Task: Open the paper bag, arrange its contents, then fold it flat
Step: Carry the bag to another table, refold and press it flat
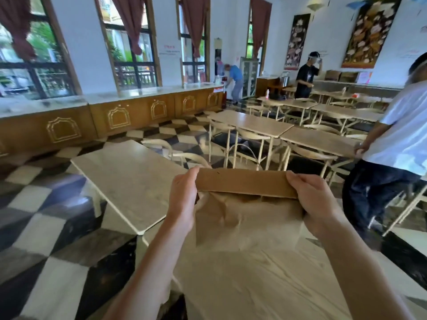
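While the left hand (183, 199) and right hand (310, 202) each pinch an end of the paper bag (248, 218) standing on the table (265, 285), its folded top flap between them could tear if they pull unevenly.

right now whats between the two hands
In the head view, only the paper bag lies between them: its folded-over top flap spans from the left hand to the right hand, each gripping an end.

Daylight coming through tall windows (129, 49) with red curtains (129, 21); checkered floor (46, 215) running under rows of pale tables (251, 123); wooden counter (115, 116) lining white wall (83, 42).
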